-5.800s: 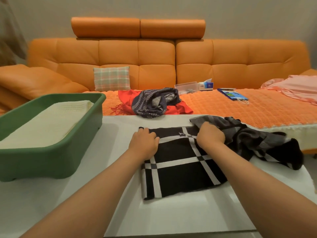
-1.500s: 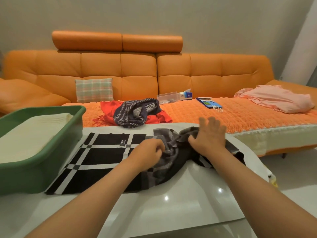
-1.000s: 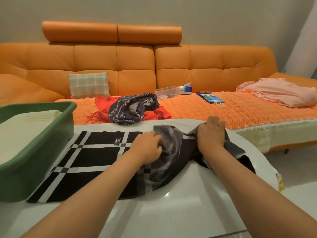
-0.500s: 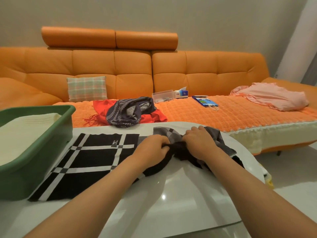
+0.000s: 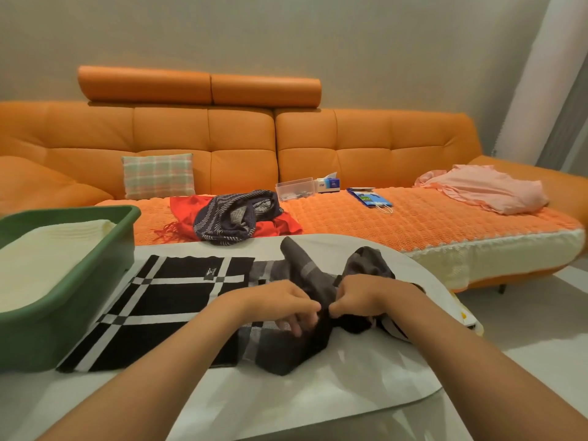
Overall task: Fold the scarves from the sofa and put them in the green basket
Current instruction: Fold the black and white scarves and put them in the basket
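We hold the black scarf (image 5: 178,300) on the table (image 5: 318,396) with both hands. The left hand (image 5: 280,300) has its fingers curled and pinches the bunched grey-and-black part near the scarf's middle. The right hand (image 5: 366,294) pinches the same bunch just beside it, so that the fingertips of the two hands nearly meet. The scarf's left portion lies flat on the table with its white check lines showing, and its left edge lies just beside the basket (image 5: 47,338). The right portion is crumpled: a grey fold stands up behind the hands, and one end runs under the right forearm toward the table edge. The basket sits at the table's left end and holds a folded cream cloth (image 5: 41,259). On the sofa (image 5: 206,148) behind the table, a striped scarf (image 5: 232,218) lies heaped on a red scarf (image 5: 184,208), near a checked pillow (image 5: 158,175). Further right on the seat lie a clear box (image 5: 294,187), a tissue box (image 5: 329,183), a blue bag (image 5: 370,198) and a pink cloth (image 5: 486,189).
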The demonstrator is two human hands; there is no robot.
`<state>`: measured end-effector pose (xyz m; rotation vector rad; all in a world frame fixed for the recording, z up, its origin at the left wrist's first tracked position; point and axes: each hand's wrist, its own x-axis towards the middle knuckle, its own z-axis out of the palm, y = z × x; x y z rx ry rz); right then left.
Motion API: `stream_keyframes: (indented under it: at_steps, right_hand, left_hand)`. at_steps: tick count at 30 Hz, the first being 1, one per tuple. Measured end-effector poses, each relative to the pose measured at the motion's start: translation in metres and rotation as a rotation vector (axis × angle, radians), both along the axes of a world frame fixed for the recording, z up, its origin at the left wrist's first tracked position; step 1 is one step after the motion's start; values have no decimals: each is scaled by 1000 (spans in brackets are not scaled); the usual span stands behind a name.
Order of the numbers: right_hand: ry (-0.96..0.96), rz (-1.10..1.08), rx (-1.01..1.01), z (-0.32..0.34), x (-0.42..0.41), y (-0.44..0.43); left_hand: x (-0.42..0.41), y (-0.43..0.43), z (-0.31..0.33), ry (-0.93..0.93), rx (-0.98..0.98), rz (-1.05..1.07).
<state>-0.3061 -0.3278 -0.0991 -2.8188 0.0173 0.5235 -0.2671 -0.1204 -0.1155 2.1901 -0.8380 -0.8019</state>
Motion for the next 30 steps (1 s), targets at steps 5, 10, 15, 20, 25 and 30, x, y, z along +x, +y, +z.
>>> stream_keyframes:
  at_steps: [5, 10, 15, 20, 25, 30]
  right_hand:
    - [-370, -249, 421, -10, 21, 0]
    - [-464, -87, -25, -41, 58, -4]
    - [-370, -130, -172, -54, 83, 2]
    - [-607, -574, -141, -49, 91, -13]
    - [-549, -524, -204, -57, 91, -18]
    - [-651, 19, -15, -49, 83, 2]
  left_hand:
    - [27, 2, -14, -484, -78, 372]
    - [59, 5, -34, -685, 69, 372]
    - [77, 10, -51, -553, 66, 312]
    - [90, 9, -64, -521, 321, 225]
    - [93, 6, -71, -630, 523, 270]
    - [85, -7, -72, -712, 336, 167]
